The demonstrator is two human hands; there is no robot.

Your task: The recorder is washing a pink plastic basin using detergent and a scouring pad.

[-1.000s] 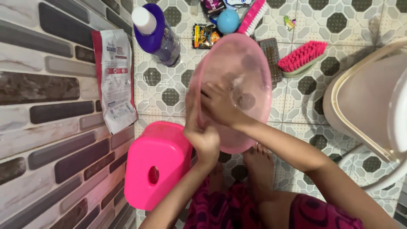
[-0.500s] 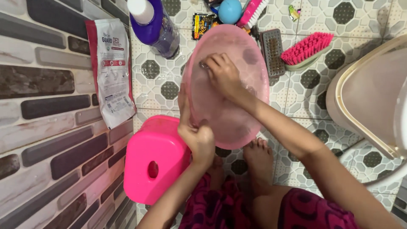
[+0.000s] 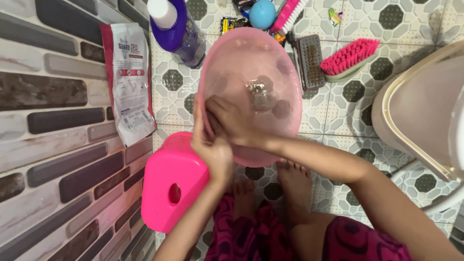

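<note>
Both hands worked at the pink basin [image 3: 251, 72], which sat tilted on the tiled floor [image 3: 338, 116]. At the basin's near rim the left hand [image 3: 210, 147] was closed around the edge, thumb inside. Just beside it, the right hand [image 3: 232, 121] lay flat inside, fingers spread, gripping nothing. Rubbing well probably called for a firm rim hold and even pressure. A pink stool [image 3: 174, 181] stood left of the basin.

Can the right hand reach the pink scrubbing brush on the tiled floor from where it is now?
Probably yes: the right hand rests inside the translucent pink plastic basin, and nothing blocks the floor between it and the pink scrubbing brush.
</note>
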